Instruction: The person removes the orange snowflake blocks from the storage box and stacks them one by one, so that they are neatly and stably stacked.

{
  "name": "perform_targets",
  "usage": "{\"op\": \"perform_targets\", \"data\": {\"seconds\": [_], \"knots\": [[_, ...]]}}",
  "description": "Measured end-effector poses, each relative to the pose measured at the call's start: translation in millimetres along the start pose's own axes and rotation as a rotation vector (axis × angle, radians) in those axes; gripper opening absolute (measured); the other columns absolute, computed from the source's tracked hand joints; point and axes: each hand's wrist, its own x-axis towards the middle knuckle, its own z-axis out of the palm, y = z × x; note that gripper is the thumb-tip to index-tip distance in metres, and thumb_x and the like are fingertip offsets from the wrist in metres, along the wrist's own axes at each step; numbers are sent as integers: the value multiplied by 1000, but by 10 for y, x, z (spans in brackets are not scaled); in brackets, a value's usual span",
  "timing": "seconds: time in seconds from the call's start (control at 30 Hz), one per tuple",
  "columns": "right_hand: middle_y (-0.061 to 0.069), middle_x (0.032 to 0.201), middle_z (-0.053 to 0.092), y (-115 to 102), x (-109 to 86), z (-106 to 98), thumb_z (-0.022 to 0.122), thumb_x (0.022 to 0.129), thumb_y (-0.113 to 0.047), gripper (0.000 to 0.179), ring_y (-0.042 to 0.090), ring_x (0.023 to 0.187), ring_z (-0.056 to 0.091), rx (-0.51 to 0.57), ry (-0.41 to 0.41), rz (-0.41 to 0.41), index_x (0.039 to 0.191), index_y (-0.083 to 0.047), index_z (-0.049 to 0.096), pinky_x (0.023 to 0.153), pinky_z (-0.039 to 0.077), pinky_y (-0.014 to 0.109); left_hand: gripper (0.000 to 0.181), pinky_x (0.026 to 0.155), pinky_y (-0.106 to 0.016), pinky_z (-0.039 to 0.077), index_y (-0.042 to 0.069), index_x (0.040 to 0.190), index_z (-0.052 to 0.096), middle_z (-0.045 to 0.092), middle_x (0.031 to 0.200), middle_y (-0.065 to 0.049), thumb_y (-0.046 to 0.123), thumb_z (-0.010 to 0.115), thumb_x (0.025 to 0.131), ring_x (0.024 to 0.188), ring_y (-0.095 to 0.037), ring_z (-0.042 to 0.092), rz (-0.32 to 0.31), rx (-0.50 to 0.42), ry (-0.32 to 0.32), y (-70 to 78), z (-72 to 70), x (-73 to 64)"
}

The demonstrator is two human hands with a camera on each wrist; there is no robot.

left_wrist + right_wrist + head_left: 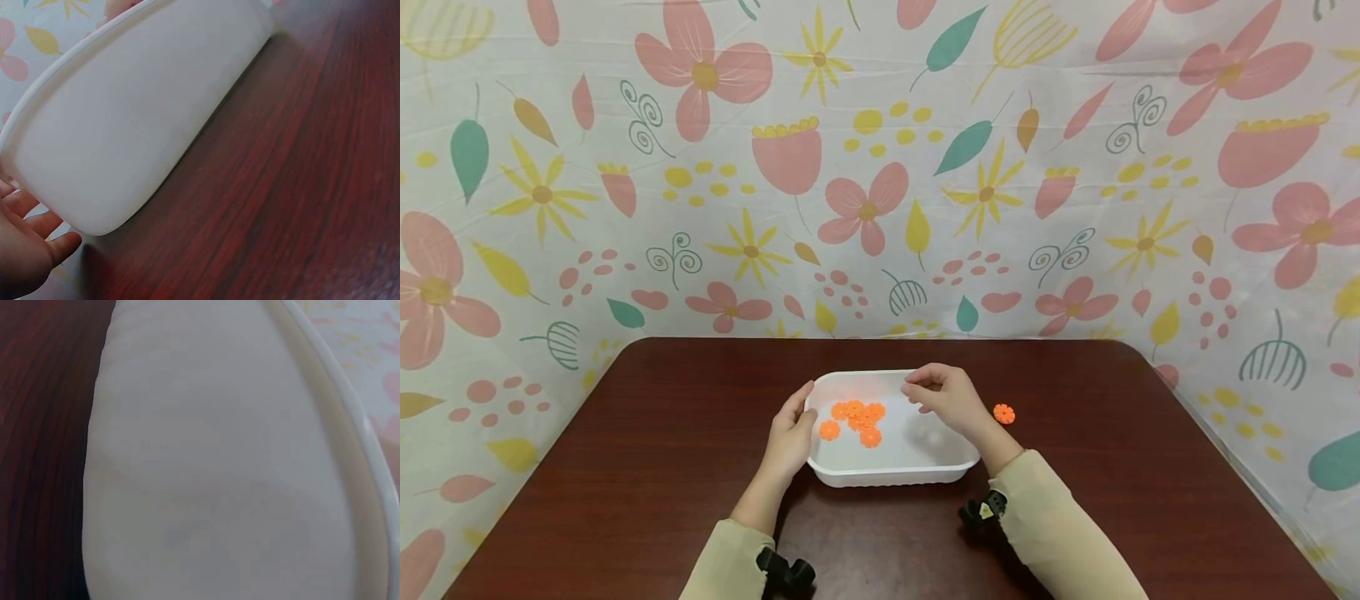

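A white plastic tray (895,477) stands on the table, with several orange flower-shaped discs (870,437) lying in its left half, some overlapping. At the tray's left end my left hand (790,437) grips the rim, thumb over the edge and fingers outside. The left wrist view shows the outer tray wall (137,119) and the fingers (62,247) beside its end. My right hand (951,400) hovers over the tray's right half, fingers bent toward the thumb; no disc shows between them, but the fingertips are partly hidden. Only the tray's outer wall (212,450) fills the right wrist view.
One orange disc (1003,414) lies on the dark wooden table (647,467), right of the tray and beside the right forearm. A floral cloth (880,275) hangs behind the table. Black wrist cameras (786,573) are strapped below both sleeves.
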Motion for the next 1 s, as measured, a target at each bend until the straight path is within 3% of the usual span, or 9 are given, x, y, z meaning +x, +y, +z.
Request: {"op": "perform_targets", "data": {"seconds": [0.33,0.6,0.83,1.0], "knots": [[11,88,69,-86,72,243,71,84,-21,24,35,81,63,-44,-69,-10,99,-3,69,63,55,28,48,112,-50,28,10,143,41,34,151,-13,9,43,96,140,-30,30,-3,17,6,-5,-11,1],[8,84,68,-45,102,355,73,82,-19,22,14,67,59,-85,-101,-4,96,-2,69,60,52,24,47,110,-50,31,9,143,41,36,150,-15,8,43,96,136,-30,36,7,21,1,17,5,-4],[5,81,67,74,132,389,74,79,-12,18,10,71,58,-215,-155,-83,93,-1,69,66,50,21,47,110,-50,31,9,143,41,36,150,-16,8,43,96,137,-30,34,17,28,8,20,1,1],[1,81,65,120,140,417,77,77,-15,20,9,72,56,-279,-235,-70,92,-3,69,66,49,21,47,110,-50,30,10,143,41,36,150,-16,8,43,96,137,-30,34,4,32,9,13,-6,7]]}}
